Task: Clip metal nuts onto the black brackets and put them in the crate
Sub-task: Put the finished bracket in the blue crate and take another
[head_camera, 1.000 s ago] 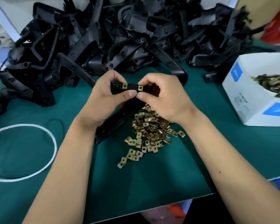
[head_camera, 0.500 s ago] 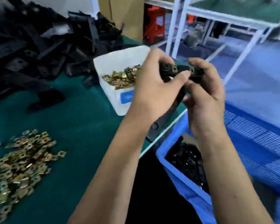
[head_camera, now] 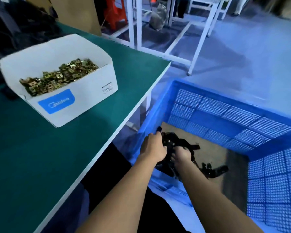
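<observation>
Bracket in hand (head_camera: 170,143): black, held low inside the blue crate, between both hands and just above the heap; blur hides where it ends and the heap begins.
Left hand (head_camera: 154,147): reaches down over the crate's near-left wall; fingers curl round the bracket's left end, whose black tip sticks up past the knuckles.
Right hand (head_camera: 181,154): just beside the left hand, fingers bent down onto the same bracket; the grip looks pressed round it, though motion blur softens the fingertips.
Forearms: both bare, running from the bottom edge up into the crate.
Bracket heap (head_camera: 208,170): black brackets lying on the crate floor, spreading from under the hands toward the right.
Crate (head_camera: 242,125): blue plastic with perforated walls, standing on the floor right beside the desk's edge, lower than the desk top; a brown liner (head_camera: 212,148) covers its bottom.
Desk (head_camera: 40,157): green mat with a white edge, to the left of the crate.
Nut box (head_camera: 77,101): white cardboard with a blue logo panel, open at the top, standing on the desk well apart from the hands.
Metal nuts (head_camera: 59,76): brass-coloured clips piled inside the box, up to its cut-down front edge.
Loose brackets (head_camera: 20,26): a dark pile on the desk behind the box, mostly blurred.
Far floor: grey-blue, with white frame legs (head_camera: 133,22) and an orange stool (head_camera: 115,12) beyond the desk.
</observation>
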A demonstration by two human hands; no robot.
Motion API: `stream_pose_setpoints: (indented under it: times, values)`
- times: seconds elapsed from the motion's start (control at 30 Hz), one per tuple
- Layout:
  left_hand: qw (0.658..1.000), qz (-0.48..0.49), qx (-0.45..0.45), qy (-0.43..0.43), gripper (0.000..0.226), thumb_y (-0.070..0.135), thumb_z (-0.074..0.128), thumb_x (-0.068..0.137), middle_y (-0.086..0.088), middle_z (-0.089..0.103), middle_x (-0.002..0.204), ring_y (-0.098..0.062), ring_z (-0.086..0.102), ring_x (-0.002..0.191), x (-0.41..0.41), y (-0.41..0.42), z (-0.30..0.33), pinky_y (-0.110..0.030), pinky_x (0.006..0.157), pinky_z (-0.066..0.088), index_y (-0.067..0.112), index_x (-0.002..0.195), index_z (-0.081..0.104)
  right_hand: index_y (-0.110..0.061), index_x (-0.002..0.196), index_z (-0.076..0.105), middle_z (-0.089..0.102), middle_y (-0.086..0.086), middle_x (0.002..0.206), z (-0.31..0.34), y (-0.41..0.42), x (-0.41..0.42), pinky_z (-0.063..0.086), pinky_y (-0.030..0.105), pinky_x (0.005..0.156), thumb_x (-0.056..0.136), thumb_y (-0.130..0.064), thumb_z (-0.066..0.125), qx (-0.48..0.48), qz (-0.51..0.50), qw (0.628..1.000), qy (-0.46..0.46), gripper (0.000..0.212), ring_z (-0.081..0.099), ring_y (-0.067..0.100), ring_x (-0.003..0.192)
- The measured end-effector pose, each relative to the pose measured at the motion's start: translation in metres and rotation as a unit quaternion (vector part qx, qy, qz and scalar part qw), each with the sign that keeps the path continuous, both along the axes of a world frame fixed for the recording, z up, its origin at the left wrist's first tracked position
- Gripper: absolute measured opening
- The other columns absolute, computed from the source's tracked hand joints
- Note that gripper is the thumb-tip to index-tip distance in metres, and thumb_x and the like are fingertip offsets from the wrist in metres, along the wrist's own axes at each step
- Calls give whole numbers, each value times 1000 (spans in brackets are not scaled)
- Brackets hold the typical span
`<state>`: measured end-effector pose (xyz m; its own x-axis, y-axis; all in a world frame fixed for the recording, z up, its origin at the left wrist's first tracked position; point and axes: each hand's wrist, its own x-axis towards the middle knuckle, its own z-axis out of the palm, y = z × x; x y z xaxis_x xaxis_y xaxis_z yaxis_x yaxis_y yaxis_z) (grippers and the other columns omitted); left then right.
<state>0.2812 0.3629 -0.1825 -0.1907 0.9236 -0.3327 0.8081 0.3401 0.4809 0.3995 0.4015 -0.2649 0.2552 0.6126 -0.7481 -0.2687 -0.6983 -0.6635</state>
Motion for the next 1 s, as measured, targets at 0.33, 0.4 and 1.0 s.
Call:
stream_pose_setpoints:
  times: [0.33,0.4,1.0]
  values:
    - [943,92,286,-146,6,13,66,93,4,75,91,-16,70,86,-14,26,89,-35,84,56,17,96,69,-16,109,76,78,0,92,106,27,-48,59,44,93,87,-15,71,243,66,950,-187,23,75,16,88]
    - [902,105,372,-191,8,10,65,90,7,73,80,-12,69,77,-20,27,127,-38,77,57,17,87,68,-19,106,78,78,-4,85,158,32,-60,60,40,87,88,-13,64,342,80,909,-223,24,74,8,79]
    - [652,494,575,-7,19,11,61,98,9,59,69,-1,51,66,-293,-285,184,-22,65,41,10,79,64,-22,97,76,76,-4,86,292,-238,-365,57,41,73,93,-22,60,664,537,511,-96,16,71,20,81]
